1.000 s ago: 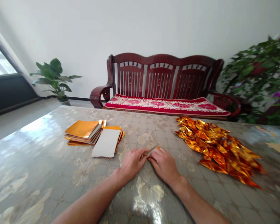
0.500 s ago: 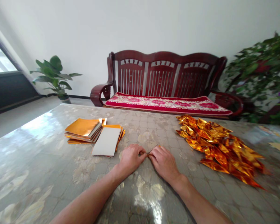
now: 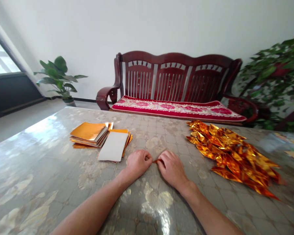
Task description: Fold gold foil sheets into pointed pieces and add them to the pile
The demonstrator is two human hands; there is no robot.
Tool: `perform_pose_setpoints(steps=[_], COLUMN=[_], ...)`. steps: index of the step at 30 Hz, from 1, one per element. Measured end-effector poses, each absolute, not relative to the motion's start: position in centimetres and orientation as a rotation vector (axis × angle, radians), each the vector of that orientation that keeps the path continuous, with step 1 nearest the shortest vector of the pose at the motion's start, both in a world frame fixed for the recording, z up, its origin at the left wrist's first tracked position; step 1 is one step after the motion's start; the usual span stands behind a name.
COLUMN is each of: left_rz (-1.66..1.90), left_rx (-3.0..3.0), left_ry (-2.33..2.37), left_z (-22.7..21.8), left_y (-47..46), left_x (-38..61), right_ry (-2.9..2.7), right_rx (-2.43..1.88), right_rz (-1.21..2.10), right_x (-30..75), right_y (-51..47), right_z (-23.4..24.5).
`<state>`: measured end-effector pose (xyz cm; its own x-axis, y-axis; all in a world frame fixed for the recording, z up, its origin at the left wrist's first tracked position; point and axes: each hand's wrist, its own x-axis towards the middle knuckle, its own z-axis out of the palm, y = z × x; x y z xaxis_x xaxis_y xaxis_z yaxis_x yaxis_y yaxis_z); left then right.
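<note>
Between my two hands, just above the tabletop, is a small folded piece of gold foil paper [image 3: 157,161], mostly covered by my fingers. My right hand [image 3: 171,168] is closed around it, with a narrow orange tip sticking out to the left. My left hand [image 3: 139,162] is curled shut, its fingertips at that tip; the grip itself is partly hidden. Beside my left hand lie a small stack of foil sheets [image 3: 114,146] with a pale backing side up, and a thicker stack of gold foil sheets [image 3: 87,130]. Folded pointed foil pieces [image 3: 231,156] form a heap to the right.
A patterned, glossy cover lies over the table [image 3: 88,202]. Some clear plastic wrapping [image 3: 275,142] rests at its right edge. Beyond it stands a dark red wooden bench [image 3: 171,76] with a red floral cover, between a potted plant [image 3: 61,78] and leafy greenery [image 3: 276,75].
My left fingers have drawn slightly back to the left, and more of the orange foil tip shows between the hands. The whole view has shifted a little.
</note>
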<state>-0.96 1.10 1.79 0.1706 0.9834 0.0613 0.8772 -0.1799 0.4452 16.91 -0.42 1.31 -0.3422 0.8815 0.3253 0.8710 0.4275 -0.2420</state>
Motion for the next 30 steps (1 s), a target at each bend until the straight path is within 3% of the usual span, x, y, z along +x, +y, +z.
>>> perform_pose_setpoints(steps=[30], left_rz=[0.435], left_rx=[2.14], left_ry=[1.857], left_z=[2.0], left_y=[1.15], left_x=[-0.9], right_ry=[-2.138], right_rx=[-1.529], right_rz=[0.227], right_x=[16.65], right_y=[0.13], right_z=[1.14])
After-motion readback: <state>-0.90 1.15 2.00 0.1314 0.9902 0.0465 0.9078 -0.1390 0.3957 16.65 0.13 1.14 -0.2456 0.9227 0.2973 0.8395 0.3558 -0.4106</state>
